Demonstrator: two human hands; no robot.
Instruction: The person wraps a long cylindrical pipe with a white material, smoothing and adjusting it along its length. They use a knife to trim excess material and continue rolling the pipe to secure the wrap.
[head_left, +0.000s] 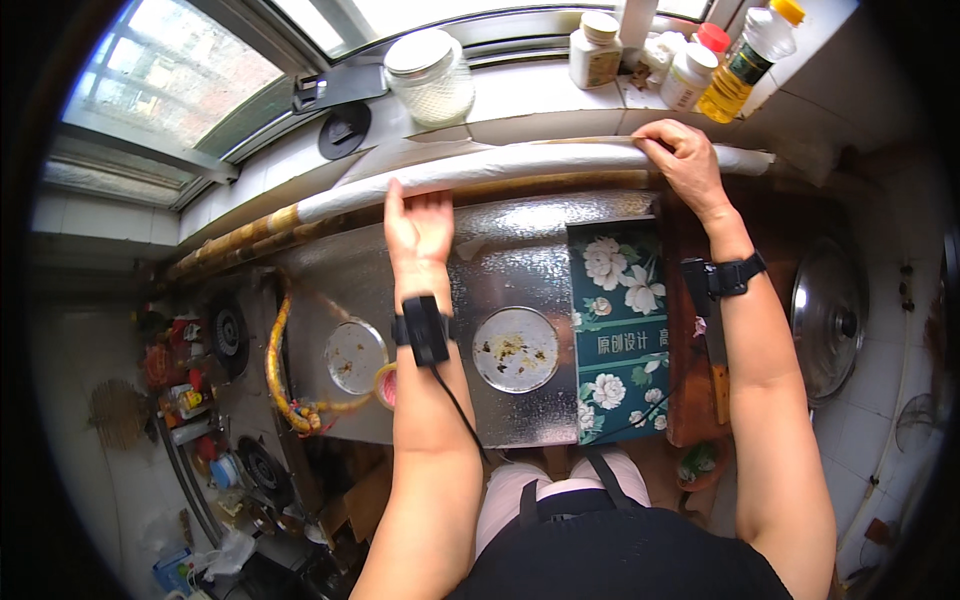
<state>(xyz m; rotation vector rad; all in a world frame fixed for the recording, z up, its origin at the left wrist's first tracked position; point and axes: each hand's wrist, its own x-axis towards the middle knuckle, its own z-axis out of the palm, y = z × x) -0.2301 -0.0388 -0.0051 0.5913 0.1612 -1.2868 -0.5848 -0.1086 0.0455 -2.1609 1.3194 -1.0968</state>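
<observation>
A long bamboo pole lies along the foot of the window ledge, its middle and right wrapped in a white sheet. My left hand is palm up beneath the wrapped stretch, with the thumb against its near side and the fingertips hidden under it. Farther right, my right hand pinches the sheet's upper edge between thumb and fingers. A loose flap of the sheet shows behind the roll. A second, darker pole runs just below the wrapped one.
Below the poles is a foil-like silver surface with two stained round discs, a tape roll and a yellow cord. A green floral box lies at right. A glass jar, bottles and an oil bottle line the ledge.
</observation>
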